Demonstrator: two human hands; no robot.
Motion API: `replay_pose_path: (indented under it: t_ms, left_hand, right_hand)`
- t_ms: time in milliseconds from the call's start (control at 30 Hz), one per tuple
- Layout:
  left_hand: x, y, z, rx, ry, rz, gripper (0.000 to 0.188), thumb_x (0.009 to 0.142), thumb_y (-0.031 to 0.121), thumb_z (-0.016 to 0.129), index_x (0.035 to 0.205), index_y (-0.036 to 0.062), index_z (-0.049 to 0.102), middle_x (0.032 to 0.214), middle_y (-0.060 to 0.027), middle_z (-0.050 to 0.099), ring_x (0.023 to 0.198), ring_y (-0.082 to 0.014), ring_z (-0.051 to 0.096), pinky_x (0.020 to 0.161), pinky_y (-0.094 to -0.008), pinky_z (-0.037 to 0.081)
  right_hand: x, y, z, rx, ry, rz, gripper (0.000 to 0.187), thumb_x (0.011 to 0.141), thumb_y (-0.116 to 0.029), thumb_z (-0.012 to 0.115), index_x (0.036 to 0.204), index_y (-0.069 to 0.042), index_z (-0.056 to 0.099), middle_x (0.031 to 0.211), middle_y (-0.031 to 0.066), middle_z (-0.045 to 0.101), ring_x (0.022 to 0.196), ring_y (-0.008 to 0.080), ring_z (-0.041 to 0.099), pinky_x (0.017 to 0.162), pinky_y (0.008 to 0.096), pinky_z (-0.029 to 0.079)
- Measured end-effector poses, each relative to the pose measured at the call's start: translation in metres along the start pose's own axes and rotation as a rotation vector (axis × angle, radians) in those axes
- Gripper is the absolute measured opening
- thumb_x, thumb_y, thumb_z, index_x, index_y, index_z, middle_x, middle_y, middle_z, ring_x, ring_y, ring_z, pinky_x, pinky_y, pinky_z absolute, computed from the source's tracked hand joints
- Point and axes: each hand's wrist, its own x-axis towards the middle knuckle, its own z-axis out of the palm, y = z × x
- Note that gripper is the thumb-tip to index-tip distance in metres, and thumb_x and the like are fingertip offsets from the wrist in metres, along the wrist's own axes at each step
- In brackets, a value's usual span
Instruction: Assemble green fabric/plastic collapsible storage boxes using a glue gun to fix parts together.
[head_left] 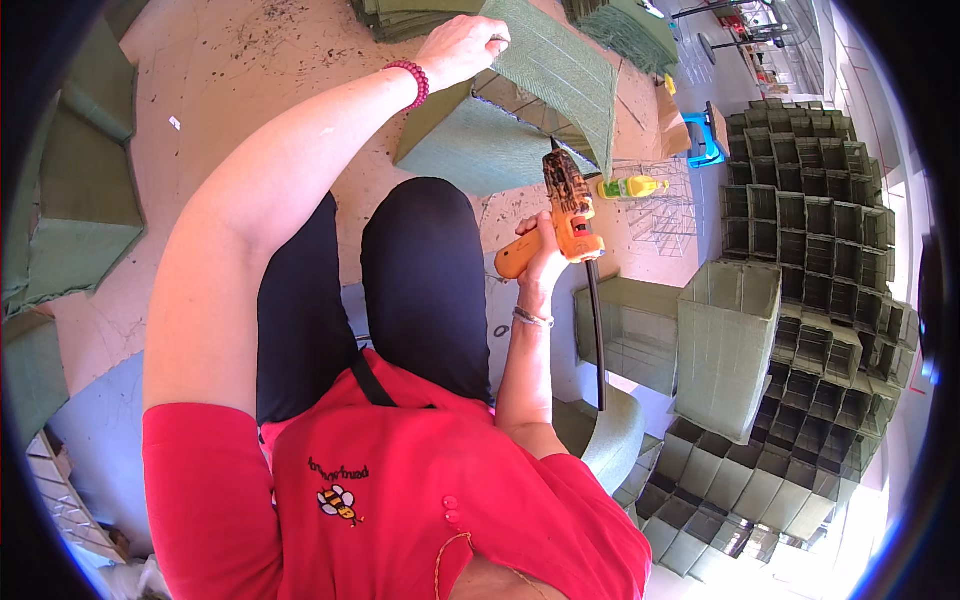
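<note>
My right hand (543, 258) is wrapped round the handle of an orange hot glue gun (578, 228), whose front end is crusted with dark residue. A long dark glue stick (599, 345) sticks out of its back. The gun's nozzle points at the inner edge of a green fabric-covered box (470, 150) beyond my knees. Its green flap (560, 65) stands raised, and my left hand (462, 50) is closed on the flap's near corner. Part of the box's inside and a thin frame along its edge show below the flap.
Several stacked green open boxes (800, 220) fill the right side. Nearer stand two larger green boxes (728, 350). A yellow bottle (632, 187) lies by a wire frame (665, 215), near a blue stool (706, 140). More green covers (85, 190) lie at left.
</note>
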Motion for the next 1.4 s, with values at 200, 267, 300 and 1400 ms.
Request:
replay_pose_path:
  t_ms: [200,267,300,1400]
  left_hand:
    - [0.0,0.0,0.0,0.012,0.002,0.004,0.015,0.088,0.017,0.052,0.096,0.0081,0.061,0.08,-0.0123,0.062,0.077,-0.0278,0.059,0.07,-0.0386,0.045]
    - [0.0,-0.002,0.001,0.018,0.0,0.002,0.015,0.088,0.017,0.052,0.096,0.0081,0.061,0.08,-0.0124,0.062,0.077,-0.0278,0.059,0.07,-0.0387,0.045]
    - [0.0,-0.003,0.001,0.025,0.009,0.015,0.015,0.088,0.017,0.052,0.096,0.0081,0.061,0.08,-0.0125,0.062,0.077,-0.0279,0.06,0.07,-0.0388,0.045]
    - [-0.001,-0.003,0.002,0.033,0.048,0.053,0.014,0.088,0.017,0.052,0.094,0.0086,0.061,0.075,-0.0117,0.062,0.071,-0.0264,0.059,0.067,-0.038,0.045]
  right_hand:
    - [-0.002,-0.001,0.002,-0.009,0.007,0.003,0.007,0.084,-0.006,0.057,0.084,-0.003,0.051,0.064,0.0048,0.051,0.056,0.0162,0.051,0.057,0.0288,0.044]
    - [-0.002,-0.002,0.003,-0.009,0.009,0.006,0.007,0.084,-0.006,0.057,0.084,-0.003,0.051,0.064,0.0048,0.051,0.056,0.0161,0.051,0.057,0.0288,0.044]
    - [-0.003,-0.003,0.004,-0.017,0.009,0.009,0.007,0.084,-0.007,0.057,0.084,-0.003,0.051,0.064,0.0048,0.051,0.056,0.016,0.051,0.057,0.0287,0.044]
    - [-0.006,0.003,0.016,-0.018,-0.056,-0.001,0.008,0.085,-0.007,0.057,0.087,-0.002,0.051,0.062,0.0047,0.052,0.054,0.015,0.052,0.055,0.027,0.043]
